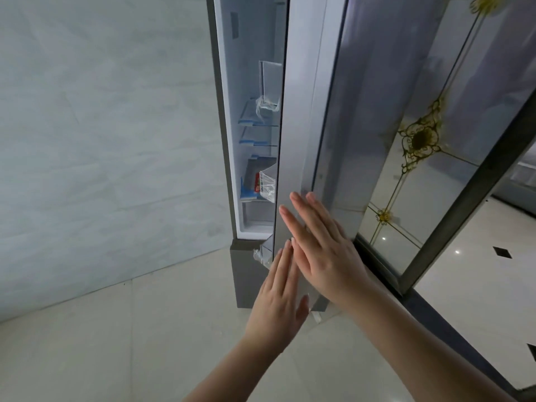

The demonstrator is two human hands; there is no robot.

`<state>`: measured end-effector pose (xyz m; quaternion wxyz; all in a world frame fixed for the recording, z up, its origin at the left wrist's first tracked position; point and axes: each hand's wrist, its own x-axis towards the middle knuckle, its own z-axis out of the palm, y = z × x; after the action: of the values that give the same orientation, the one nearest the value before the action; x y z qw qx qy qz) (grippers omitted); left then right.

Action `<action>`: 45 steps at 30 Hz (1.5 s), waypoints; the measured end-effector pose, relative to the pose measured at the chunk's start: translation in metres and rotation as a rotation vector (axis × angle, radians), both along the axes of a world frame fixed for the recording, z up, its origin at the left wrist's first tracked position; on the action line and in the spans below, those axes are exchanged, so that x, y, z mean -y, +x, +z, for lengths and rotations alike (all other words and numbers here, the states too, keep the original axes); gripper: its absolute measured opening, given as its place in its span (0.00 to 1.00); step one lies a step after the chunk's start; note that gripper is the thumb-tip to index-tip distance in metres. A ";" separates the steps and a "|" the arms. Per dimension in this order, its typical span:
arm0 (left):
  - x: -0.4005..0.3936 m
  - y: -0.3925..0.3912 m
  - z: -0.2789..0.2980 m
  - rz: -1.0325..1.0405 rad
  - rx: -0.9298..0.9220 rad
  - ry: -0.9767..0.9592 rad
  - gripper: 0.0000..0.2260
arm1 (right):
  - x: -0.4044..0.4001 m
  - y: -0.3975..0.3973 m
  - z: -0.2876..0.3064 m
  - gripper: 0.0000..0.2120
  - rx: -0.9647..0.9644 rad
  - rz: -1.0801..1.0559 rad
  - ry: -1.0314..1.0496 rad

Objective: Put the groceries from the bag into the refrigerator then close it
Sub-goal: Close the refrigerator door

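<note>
While both sets of fingers lie straight and flat, gripping nothing, the left hand (278, 297) and right hand (327, 248) press the refrigerator door (298, 140), which stands ajar. Groceries (261, 184) sit on a lower shelf near the gap. Risk: a protruding package, or loose plastic film (261, 256) at the base, could block the seal.

Grey refrigerator door (298, 117) ajar, groceries (262, 184) inside.

The door (301, 111) hides most of the refrigerator (249, 140) interior; its top is cut off.
</note>
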<state>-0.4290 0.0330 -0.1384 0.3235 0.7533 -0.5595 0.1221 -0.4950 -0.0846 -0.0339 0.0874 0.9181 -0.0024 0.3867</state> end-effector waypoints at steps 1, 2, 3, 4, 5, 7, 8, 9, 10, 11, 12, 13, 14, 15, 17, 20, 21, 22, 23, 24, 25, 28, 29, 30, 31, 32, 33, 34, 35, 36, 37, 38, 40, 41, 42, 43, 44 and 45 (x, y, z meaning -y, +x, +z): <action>0.000 0.006 0.000 0.010 -0.009 0.009 0.35 | 0.001 0.003 0.002 0.30 -0.005 0.000 -0.002; 0.000 0.012 0.000 0.017 -0.020 0.009 0.36 | 0.002 0.005 0.003 0.28 0.010 -0.017 0.003; -0.002 0.019 0.001 0.024 -0.030 0.007 0.36 | 0.003 0.009 0.004 0.27 0.036 -0.045 0.016; -0.005 0.025 0.002 0.029 -0.032 0.008 0.36 | 0.005 0.012 0.005 0.27 0.059 -0.079 0.036; -0.008 0.031 0.004 0.034 -0.028 0.008 0.37 | 0.009 0.015 0.006 0.27 0.070 -0.112 0.056; -0.013 0.042 0.009 0.047 -0.027 -0.002 0.37 | 0.020 0.024 0.008 0.29 0.056 -0.150 0.079; -0.014 0.047 0.013 0.056 -0.030 -0.013 0.37 | 0.028 0.030 0.010 0.30 0.041 -0.159 0.083; -0.014 0.051 0.018 0.066 -0.028 -0.026 0.37 | 0.036 0.035 0.012 0.33 0.022 -0.167 0.089; -0.012 0.054 0.022 0.077 -0.021 -0.041 0.38 | 0.043 0.041 0.015 0.35 0.000 -0.173 0.098; -0.010 0.058 0.025 0.092 -0.008 -0.056 0.38 | 0.049 0.048 0.018 0.37 -0.017 -0.180 0.107; -0.007 0.062 0.029 0.112 0.009 -0.069 0.38 | 0.054 0.054 0.020 0.39 -0.025 -0.193 0.115; -0.004 0.067 0.032 0.136 0.030 -0.078 0.39 | 0.058 0.060 0.022 0.41 -0.028 -0.216 0.130; 0.000 0.072 0.034 0.160 0.051 -0.078 0.41 | 0.061 0.067 0.024 0.44 -0.027 -0.247 0.154; 0.003 0.077 0.037 0.186 0.074 -0.072 0.43 | 0.065 0.073 0.025 0.47 -0.024 -0.272 0.187; 0.009 0.087 0.038 0.253 0.129 -0.056 0.46 | 0.073 0.087 0.026 0.50 -0.018 -0.273 0.244; 0.016 0.100 0.038 0.366 0.169 -0.026 0.49 | 0.087 0.106 0.021 0.51 -0.029 -0.201 0.273; 0.018 0.105 0.037 0.409 0.186 -0.019 0.49 | 0.092 0.113 0.020 0.50 -0.030 -0.176 0.265; 0.020 0.111 0.038 0.455 0.210 -0.016 0.49 | 0.096 0.119 0.019 0.49 -0.034 -0.158 0.253; 0.022 0.117 0.039 0.499 0.247 -0.014 0.47 | 0.101 0.125 0.018 0.47 -0.041 -0.146 0.239; 0.025 0.124 0.040 0.538 0.292 -0.012 0.46 | 0.105 0.131 0.018 0.46 -0.049 -0.136 0.225; 0.027 0.131 0.042 0.570 0.340 -0.003 0.46 | 0.110 0.137 0.018 0.45 -0.056 -0.124 0.210; 0.038 0.148 0.055 0.642 0.441 0.034 0.45 | 0.121 0.155 0.017 0.43 -0.077 -0.097 0.156; 0.044 0.153 0.061 0.653 0.470 0.049 0.45 | 0.125 0.160 0.016 0.43 -0.082 -0.094 0.138; 0.050 0.157 0.069 0.658 0.500 0.066 0.44 | 0.128 0.166 0.016 0.42 -0.085 -0.092 0.122; 0.056 0.162 0.076 0.659 0.527 0.086 0.44 | 0.132 0.172 0.016 0.41 -0.083 -0.092 0.110; 0.062 0.168 0.082 0.660 0.545 0.113 0.43 | 0.137 0.177 0.015 0.41 -0.083 -0.095 0.104; 0.068 0.175 0.087 0.663 0.557 0.140 0.43 | 0.141 0.182 0.015 0.41 -0.088 -0.101 0.104; 0.073 0.182 0.091 0.668 0.565 0.166 0.42 | 0.147 0.186 0.015 0.41 -0.098 -0.106 0.109; 0.078 0.190 0.094 0.673 0.566 0.186 0.42 | 0.152 0.191 0.014 0.41 -0.107 -0.109 0.116; 0.083 0.198 0.096 0.674 0.561 0.202 0.41 | 0.156 0.195 0.012 0.40 -0.113 -0.106 0.122; 0.086 0.206 0.096 0.675 0.552 0.210 0.41 | 0.161 0.198 0.011 0.39 -0.114 -0.097 0.124; 0.090 0.213 0.096 0.677 0.541 0.213 0.41 | 0.165 0.201 0.009 0.37 -0.112 -0.085 0.122; 0.096 0.225 0.093 0.681 0.523 0.211 0.42 | 0.170 0.206 0.005 0.34 -0.098 -0.069 0.114; 0.098 0.230 0.091 0.684 0.524 0.208 0.42 | 0.172 0.209 0.003 0.34 -0.087 -0.068 0.106; 0.101 0.234 0.088 0.686 0.530 0.201 0.42 | 0.172 0.212 0.000 0.33 -0.073 -0.071 0.096; 0.103 0.237 0.085 0.690 0.537 0.191 0.41 | 0.173 0.216 -0.002 0.33 -0.058 -0.076 0.084; 0.106 0.240 0.083 0.694 0.544 0.181 0.41 | 0.174 0.220 -0.005 0.33 -0.039 -0.082 0.075; 0.108 0.243 0.081 0.698 0.554 0.169 0.42 | 0.175 0.225 -0.008 0.34 -0.017 -0.090 0.067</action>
<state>-0.1856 -0.0755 -0.0576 0.0387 0.8594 -0.3455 0.3748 -0.2701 -0.2596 -0.0416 0.0738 0.9227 -0.0559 0.3742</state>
